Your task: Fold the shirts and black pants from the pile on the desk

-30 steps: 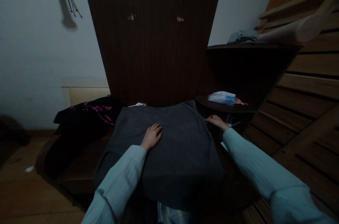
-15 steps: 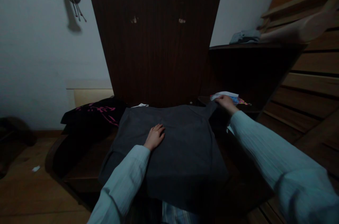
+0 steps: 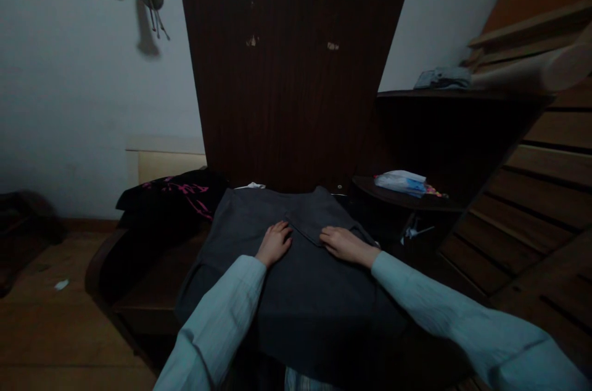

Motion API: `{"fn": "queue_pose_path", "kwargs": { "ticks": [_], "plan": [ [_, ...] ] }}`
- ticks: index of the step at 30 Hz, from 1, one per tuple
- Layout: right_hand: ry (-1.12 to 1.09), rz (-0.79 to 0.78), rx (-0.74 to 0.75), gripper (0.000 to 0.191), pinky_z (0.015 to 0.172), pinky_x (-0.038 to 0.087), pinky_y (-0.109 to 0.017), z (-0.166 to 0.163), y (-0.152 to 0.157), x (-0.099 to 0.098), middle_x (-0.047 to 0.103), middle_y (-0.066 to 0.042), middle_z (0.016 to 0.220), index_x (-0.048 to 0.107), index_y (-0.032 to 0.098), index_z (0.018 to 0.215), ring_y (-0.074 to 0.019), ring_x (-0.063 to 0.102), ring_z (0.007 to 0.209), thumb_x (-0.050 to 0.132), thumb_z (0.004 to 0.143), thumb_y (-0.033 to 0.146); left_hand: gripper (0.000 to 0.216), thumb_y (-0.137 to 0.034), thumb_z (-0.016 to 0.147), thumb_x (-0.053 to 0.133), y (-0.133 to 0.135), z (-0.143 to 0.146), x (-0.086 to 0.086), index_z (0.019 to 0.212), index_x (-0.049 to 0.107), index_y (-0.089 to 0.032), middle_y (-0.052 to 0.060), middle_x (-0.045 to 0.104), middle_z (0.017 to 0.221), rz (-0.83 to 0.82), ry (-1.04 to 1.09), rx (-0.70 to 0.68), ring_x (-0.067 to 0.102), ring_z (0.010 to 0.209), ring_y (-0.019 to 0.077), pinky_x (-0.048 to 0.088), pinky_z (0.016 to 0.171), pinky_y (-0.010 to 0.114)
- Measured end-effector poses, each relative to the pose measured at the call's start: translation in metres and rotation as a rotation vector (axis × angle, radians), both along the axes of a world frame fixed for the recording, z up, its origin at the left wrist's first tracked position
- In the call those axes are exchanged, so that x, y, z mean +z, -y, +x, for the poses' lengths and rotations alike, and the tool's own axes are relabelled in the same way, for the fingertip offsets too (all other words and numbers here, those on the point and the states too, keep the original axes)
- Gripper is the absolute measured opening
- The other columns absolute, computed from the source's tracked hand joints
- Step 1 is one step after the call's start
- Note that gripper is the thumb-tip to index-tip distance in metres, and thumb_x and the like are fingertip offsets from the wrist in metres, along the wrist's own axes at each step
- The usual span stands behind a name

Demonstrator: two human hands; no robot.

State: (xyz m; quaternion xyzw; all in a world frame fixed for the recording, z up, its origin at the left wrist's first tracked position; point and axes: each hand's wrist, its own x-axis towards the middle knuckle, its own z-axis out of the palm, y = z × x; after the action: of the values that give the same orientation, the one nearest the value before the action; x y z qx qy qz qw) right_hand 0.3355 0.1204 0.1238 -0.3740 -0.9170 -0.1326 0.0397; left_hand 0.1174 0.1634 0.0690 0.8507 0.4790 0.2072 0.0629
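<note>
A dark grey garment (image 3: pixel 305 292), which looks like a shirt, lies spread over a dark wooden seat, its near part hanging over the front edge. At its upper right, a sleeve-like flap (image 3: pixel 305 221) is folded inward over the body. My left hand (image 3: pixel 276 244) rests palm down near the middle of the cloth, fingers lying along it. Close to its right is my right hand (image 3: pixel 346 244), fingers curled at the edge of the folded flap. My fingertips partly hide the cloth they touch there.
Black cloth with pink markings (image 3: pixel 171 193) lies at the left, above the curved wooden armrest (image 3: pixel 99 261). A tall dark panel (image 3: pixel 291 82) stands behind. On the right, a small shelf (image 3: pixel 393 195) carries a white and blue packet (image 3: pixel 401 182); wooden slats (image 3: pixel 546 193) stand beyond.
My right hand has moved left and toward me from the garment's upper right corner, folding the flap inward over the body. My left hand stays on the cloth. The view has shifted slightly.
</note>
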Motion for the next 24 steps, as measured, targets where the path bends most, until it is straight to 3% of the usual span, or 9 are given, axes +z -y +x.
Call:
{"fn": "queue_pose_path", "kwargs": {
  "ticks": [4,8,13,16,19,24],
  "plan": [
    [-0.071,0.000,-0.046,0.017,0.066,0.040,-0.025,0.006,-0.006,0.002,0.060,-0.006,0.081,0.057,0.017,0.081,-0.0159,0.054,0.075,0.041,0.080,0.014,0.035,-0.024,0.080,0.043,-0.001,0.000,-0.001,0.113,0.054,-0.016,0.010,0.045,0.129,0.004,0.017,0.003,0.034,0.123,0.0221,0.026,0.101,0.037],
    [-0.300,0.030,-0.130,0.014,0.067,0.040,-0.024,-0.001,-0.009,0.006,0.058,-0.004,0.079,0.055,0.017,0.082,-0.0143,0.054,0.074,0.042,0.078,0.015,0.035,-0.023,0.079,0.044,-0.001,0.000,0.000,0.112,0.054,-0.016,0.009,0.046,0.129,-0.008,0.022,0.006,0.035,0.123,0.0219,0.026,0.101,0.037],
    [-0.572,0.233,-0.184,0.012,0.066,0.040,-0.024,-0.010,-0.009,0.008,0.058,-0.003,0.075,0.053,0.018,0.077,-0.0139,0.054,0.071,0.041,0.076,0.015,0.035,-0.022,0.078,0.046,0.000,0.000,0.000,0.111,0.053,-0.015,0.011,0.047,0.127,-0.002,0.046,-0.002,0.037,0.121,0.0231,0.027,0.101,0.038],
    [-0.425,0.276,-0.033,0.013,0.063,0.039,-0.024,-0.008,-0.005,0.003,0.057,-0.004,0.069,0.053,0.017,0.072,-0.0145,0.052,0.068,0.041,0.075,0.016,0.031,-0.020,0.077,0.046,-0.002,0.000,-0.002,0.106,0.055,-0.016,0.011,0.055,0.115,0.008,0.082,-0.021,0.045,0.113,0.0224,0.030,0.098,0.037],
    [-0.188,0.169,0.081,0.013,0.060,0.037,-0.023,-0.004,0.003,-0.008,0.057,-0.004,0.069,0.054,0.017,0.072,-0.0140,0.052,0.066,0.042,0.077,0.016,0.026,-0.016,0.075,0.046,-0.005,0.000,-0.005,0.099,0.055,-0.016,0.010,0.059,0.105,0.002,0.158,0.001,0.050,0.105,0.0212,0.034,0.094,0.035],
    [-0.174,0.109,0.011,0.024,0.059,0.037,-0.023,0.000,0.006,-0.034,0.058,-0.003,0.066,0.055,0.017,0.067,-0.0127,0.053,0.063,0.040,0.084,0.025,0.020,-0.015,0.078,0.041,-0.005,-0.001,-0.002,0.095,0.050,-0.016,0.008,0.061,0.091,-0.060,0.397,0.093,0.058,0.087,0.0174,0.042,0.079,0.028]
  ]
}}
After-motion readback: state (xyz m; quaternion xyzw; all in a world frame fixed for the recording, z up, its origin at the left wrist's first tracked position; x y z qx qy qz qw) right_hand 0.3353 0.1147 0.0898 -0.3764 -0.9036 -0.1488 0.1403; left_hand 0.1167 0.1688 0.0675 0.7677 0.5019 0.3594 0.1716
